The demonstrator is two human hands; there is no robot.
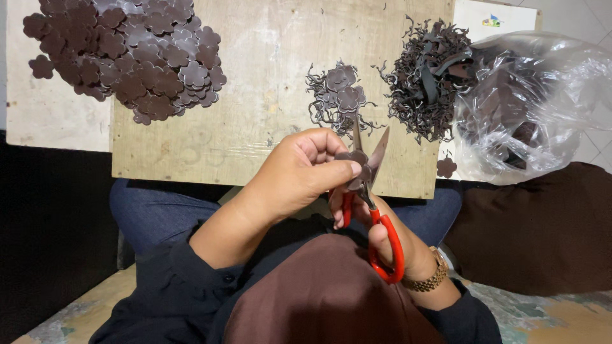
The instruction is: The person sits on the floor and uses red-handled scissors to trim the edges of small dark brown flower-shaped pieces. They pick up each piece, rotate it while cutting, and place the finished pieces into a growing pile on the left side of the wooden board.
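Left hand [299, 175] curled narrow, thumb and fingertips pinching small dark brown flower-shaped piece [352, 157] at hand's far right edge, just past the thumb tip. Right hand [389, 245] closed through red loops of scissors [373, 204], wrist with gold-coloured watch band [428, 280] nearer the body. Scissor blades parted in a narrow V, tips pointing up and away from right hand, long axis running from handles near the lap toward the board; pinched piece sitting right at the crotch of the blades, touching or nearly so, exact contact not clear. Piece thus directly ahead of right hand along the blade line, immediately right of left hand; left hand the one in contact with it, right hand reaching it only through the tool. Beyond both hands, wooden board [268, 76] lying across lap. Just past the blade tips, small cluster of flower cutouts with stringy trimmings [338, 95]. Further right of that, bigger tangle of dark offcut strips [430, 76], touching clear plastic bag [535, 108] with more dark material inside. Far up-left of left hand, well apart, large pile of finished flower cutouts [134, 54]. One stray flower cutout [446, 167] on board edge, right of the blades.
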